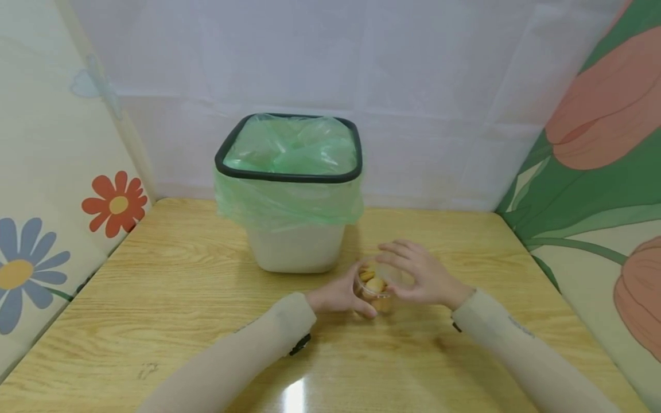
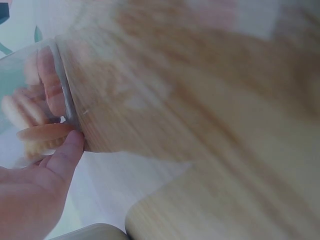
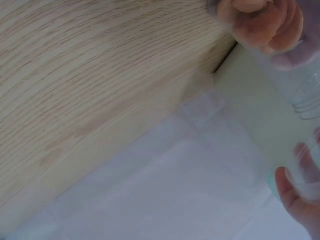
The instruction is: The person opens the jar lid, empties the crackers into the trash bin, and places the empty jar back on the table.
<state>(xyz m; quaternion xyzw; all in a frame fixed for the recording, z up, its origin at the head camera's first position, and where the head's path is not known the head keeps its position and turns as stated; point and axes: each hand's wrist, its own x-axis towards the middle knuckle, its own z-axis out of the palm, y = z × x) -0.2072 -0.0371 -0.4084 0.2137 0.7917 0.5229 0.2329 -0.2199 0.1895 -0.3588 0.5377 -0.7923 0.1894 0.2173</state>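
My left hand (image 1: 341, 293) grips a clear jar (image 1: 381, 303) from its left side, thumb at the front. Round tan cookies (image 1: 375, 285) fill the lower part of the jar, which stands low over the wooden table. In the right wrist view, the jar's screw thread (image 3: 306, 107) shows at its uncovered mouth. With its fingers around the edge, my right hand (image 1: 424, 276) holds a clear lid (image 3: 311, 172) a short gap away from that mouth. Seen from the left wrist, a cookie (image 2: 45, 132) and fingers appear through the jar wall.
Behind the hands stands a white bin (image 1: 296, 249) with a dark rim (image 1: 289, 176) and a green plastic liner (image 1: 284, 201) folded over it. The wooden table (image 1: 155, 321) meets a white cloth backdrop (image 1: 428, 103). Flower-printed panels (image 1: 594, 189) border both sides.
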